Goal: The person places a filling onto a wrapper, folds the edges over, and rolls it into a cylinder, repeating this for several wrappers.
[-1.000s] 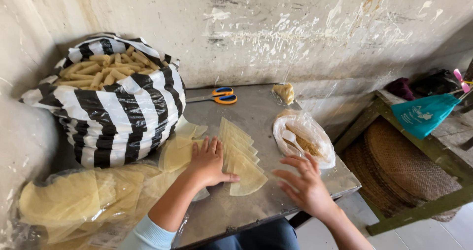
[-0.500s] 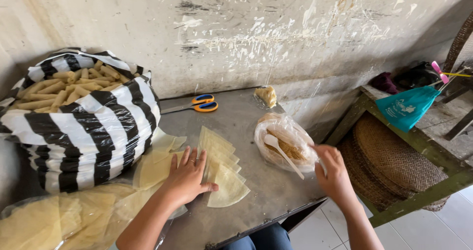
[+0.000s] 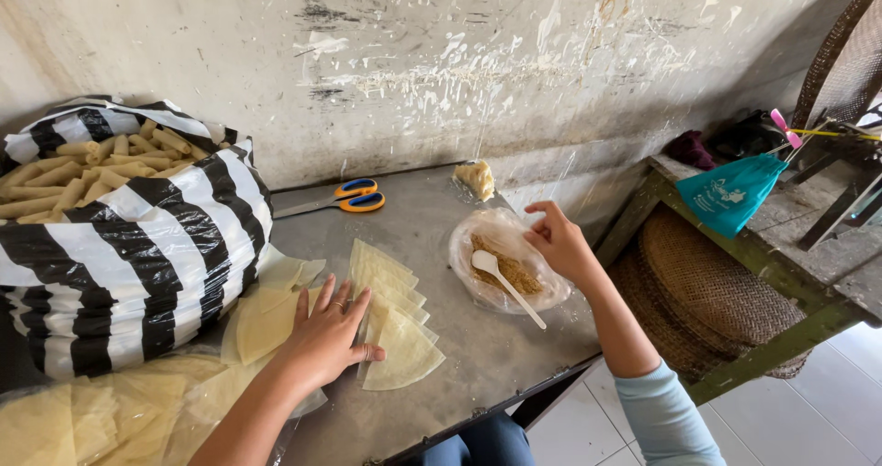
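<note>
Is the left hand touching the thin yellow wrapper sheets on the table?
Touching. The head view shows the left hand lying flat, palm down, on the fanned wrapper sheets, its fingers spread over them, with no gap visible.

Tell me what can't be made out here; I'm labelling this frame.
Head view only:
- Wrappers: part hidden under the left hand.
- Filling: blurred by its plastic bag.
- Striped bag: cut off by the left edge.
- Right hand: fingertips curled away, contact unclear.

- Soft, even daylight fills the frame; no harsh glare.
- Faint shadows lie under the hands, lower centre.
- The image is sharp at centre.
- Wide-angle distortion bends the left and right edges.
</note>
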